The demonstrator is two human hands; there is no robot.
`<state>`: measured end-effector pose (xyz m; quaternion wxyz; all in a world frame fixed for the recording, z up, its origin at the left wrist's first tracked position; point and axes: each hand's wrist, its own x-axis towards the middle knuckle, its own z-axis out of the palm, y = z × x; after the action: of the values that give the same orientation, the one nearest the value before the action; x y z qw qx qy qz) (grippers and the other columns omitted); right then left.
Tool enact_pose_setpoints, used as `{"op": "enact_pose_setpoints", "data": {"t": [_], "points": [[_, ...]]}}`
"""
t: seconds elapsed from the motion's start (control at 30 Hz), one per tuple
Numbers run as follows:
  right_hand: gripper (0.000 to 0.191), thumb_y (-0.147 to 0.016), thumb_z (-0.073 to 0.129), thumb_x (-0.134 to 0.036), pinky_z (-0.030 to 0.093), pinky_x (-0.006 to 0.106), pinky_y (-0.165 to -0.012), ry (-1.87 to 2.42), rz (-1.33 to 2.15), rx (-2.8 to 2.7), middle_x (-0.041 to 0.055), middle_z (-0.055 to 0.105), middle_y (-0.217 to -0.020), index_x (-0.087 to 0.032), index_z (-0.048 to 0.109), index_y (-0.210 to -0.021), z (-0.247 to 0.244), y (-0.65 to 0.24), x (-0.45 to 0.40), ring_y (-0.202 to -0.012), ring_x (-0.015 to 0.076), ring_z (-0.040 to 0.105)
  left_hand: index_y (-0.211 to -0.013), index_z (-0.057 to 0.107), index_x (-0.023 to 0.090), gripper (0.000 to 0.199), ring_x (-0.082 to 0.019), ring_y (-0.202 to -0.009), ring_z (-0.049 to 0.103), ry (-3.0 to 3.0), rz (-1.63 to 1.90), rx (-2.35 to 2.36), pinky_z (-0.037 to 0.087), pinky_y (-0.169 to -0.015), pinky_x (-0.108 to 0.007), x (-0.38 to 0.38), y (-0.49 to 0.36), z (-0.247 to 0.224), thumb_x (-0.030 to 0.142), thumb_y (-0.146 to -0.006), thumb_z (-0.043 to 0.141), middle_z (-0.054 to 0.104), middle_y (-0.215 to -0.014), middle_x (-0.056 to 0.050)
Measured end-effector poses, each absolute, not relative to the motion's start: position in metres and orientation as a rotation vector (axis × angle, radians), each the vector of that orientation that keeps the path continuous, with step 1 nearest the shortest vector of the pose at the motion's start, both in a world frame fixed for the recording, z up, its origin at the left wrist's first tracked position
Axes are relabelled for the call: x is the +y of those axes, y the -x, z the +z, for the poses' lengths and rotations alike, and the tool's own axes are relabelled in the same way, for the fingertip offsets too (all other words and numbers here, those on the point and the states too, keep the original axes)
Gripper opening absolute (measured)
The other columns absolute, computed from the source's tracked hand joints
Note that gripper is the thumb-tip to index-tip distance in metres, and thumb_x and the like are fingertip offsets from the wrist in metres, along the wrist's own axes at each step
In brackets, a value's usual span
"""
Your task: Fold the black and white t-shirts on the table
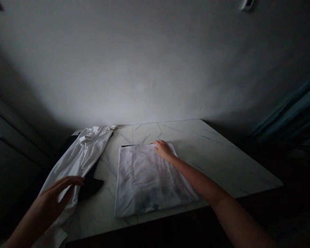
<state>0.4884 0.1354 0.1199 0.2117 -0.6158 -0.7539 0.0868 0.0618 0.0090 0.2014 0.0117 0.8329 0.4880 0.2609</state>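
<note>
A folded whitish cloth (147, 175) with grey-blue patches near its front edge lies flat on the marble-patterned table (209, 151). My right hand (163, 148) rests on its far right part, fingers curved at the back edge; it looks open. A thin dark strip shows along the cloth's back edge. My left hand (59, 193) hovers at the left, above a loose white garment (72, 158), with fingers stretched forward and nothing visible in them. Dark fabric (91, 186) lies partly under the white garment.
A grey wall (144, 69) rises behind the table. Teal material (291, 106) shows at the far right, in shadow. A pale panelled surface (10, 144) stands at the left. The white garment hangs over the table's front left edge.
</note>
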Motion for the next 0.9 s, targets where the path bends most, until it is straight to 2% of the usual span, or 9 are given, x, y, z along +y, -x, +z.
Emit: {"op": "enact_pose_setpoints", "data": {"t": [0.07, 0.13, 0.27, 0.37, 0.5, 0.63, 0.77, 0.83, 0.9], "points": [[0.021, -0.082, 0.070, -0.013, 0.045, 0.037, -0.098, 1.937, 0.189, -2.014, 0.0173, 0.068, -0.117, -0.014, 0.068, -0.103, 0.116, -0.534, 0.148, -0.111, 0.0257, 0.062, -0.102, 0.066, 0.035, 0.024, -0.018, -0.089, 0.072, -2.570, 0.709, 1.433, 0.058, -0.082, -0.030, 0.051, -0.107, 0.177, 0.037, -0.093, 0.044, 0.074, -0.102, 0.004], [0.018, -0.081, 0.072, -0.018, 0.046, 0.034, -0.095, 2.003, 0.179, -2.007, 0.0145, 0.068, -0.112, -0.016, 0.067, -0.098, 0.109, -0.564, 0.152, -0.108, 0.0237, 0.062, -0.110, 0.065, 0.025, 0.026, -0.023, -0.103, 0.069, -2.631, 0.516, 1.333, 0.054, -0.094, -0.037, 0.099, -0.155, 0.159, 0.031, -0.091, 0.049, 0.073, -0.112, -0.005], [0.007, -0.081, 0.066, -0.016, 0.048, 0.029, -0.084, 1.803, 0.182, -2.033, 0.0054, 0.064, -0.093, -0.020, 0.062, -0.078, 0.088, -0.590, 0.152, -0.090, 0.0184, 0.061, -0.123, 0.061, 0.018, 0.037, -0.029, -0.116, 0.061, -2.671, 0.264, 1.433, 0.049, -0.099, -0.043, 0.175, -0.220, 0.137, 0.028, -0.087, 0.062, 0.063, -0.128, -0.015], [0.012, -0.076, 0.069, -0.017, 0.050, 0.030, -0.080, 1.644, 0.196, -1.936, 0.0049, 0.059, -0.092, -0.021, 0.058, -0.074, 0.072, -0.594, 0.156, -0.084, 0.0181, 0.060, -0.120, 0.063, 0.020, 0.038, -0.027, -0.111, 0.062, -2.653, 0.122, 1.501, 0.049, -0.094, -0.037, 0.199, -0.237, 0.131, 0.028, -0.084, 0.069, 0.064, -0.122, -0.013], [0.030, -0.062, 0.082, -0.025, 0.053, 0.033, -0.075, 1.675, 0.227, -1.689, 0.0070, 0.063, -0.091, -0.021, 0.060, -0.083, 0.063, -0.596, 0.166, -0.082, 0.0211, 0.061, -0.114, 0.065, 0.025, 0.030, -0.024, -0.100, 0.066, -2.643, 0.089, 1.562, 0.048, -0.084, -0.031, 0.199, -0.242, 0.129, 0.023, -0.084, 0.067, 0.065, -0.116, -0.007], [0.022, -0.064, 0.078, -0.025, 0.051, 0.029, -0.069, 1.831, 0.415, -1.625, -0.0005, 0.063, -0.070, -0.022, 0.060, -0.077, 0.072, -0.596, 0.172, -0.068, 0.0179, 0.063, -0.114, 0.064, 0.024, 0.025, -0.021, -0.089, 0.067, -2.633, 0.132, 1.575, 0.047, -0.075, -0.029, 0.191, -0.239, 0.125, 0.026, -0.090, 0.058, 0.064, -0.117, -0.008], [0.015, -0.070, 0.068, -0.023, 0.050, 0.030, -0.075, 1.817, 0.405, -1.664, 0.0019, 0.065, -0.076, -0.023, 0.053, -0.072, 0.085, -0.592, 0.166, -0.076, 0.0187, 0.063, -0.100, 0.065, 0.020, 0.015, -0.025, -0.100, 0.063, -2.649, 0.121, 1.531, 0.045, -0.087, -0.035, 0.187, -0.228, 0.127, 0.027, -0.091, 0.055, 0.067, -0.107, -0.009], [0.011, -0.076, 0.062, -0.025, 0.050, 0.031, -0.078, 1.741, 0.369, -1.660, 0.0039, 0.065, -0.083, -0.023, 0.051, -0.078, 0.093, -0.590, 0.160, -0.080, 0.0193, 0.063, -0.098, 0.062, 0.018, 0.014, -0.027, -0.107, 0.059, -2.678, 0.227, 1.511, 0.042, -0.095, -0.040, 0.184, -0.220, 0.131, 0.028, -0.092, 0.054, 0.067, -0.106, -0.011], [0.010, -0.082, 0.057, -0.029, 0.050, 0.032, -0.080, 1.664, 0.359, -1.641, 0.0049, 0.063, -0.087, -0.023, 0.050, -0.086, 0.106, -0.590, 0.152, -0.083, 0.0199, 0.062, -0.098, 0.058, 0.016, 0.016, -0.025, -0.102, 0.059, -2.645, 0.398, 1.439, 0.043, -0.093, -0.040, 0.178, -0.208, 0.139, 0.029, -0.094, 0.048, 0.066, -0.104, -0.012]]}}
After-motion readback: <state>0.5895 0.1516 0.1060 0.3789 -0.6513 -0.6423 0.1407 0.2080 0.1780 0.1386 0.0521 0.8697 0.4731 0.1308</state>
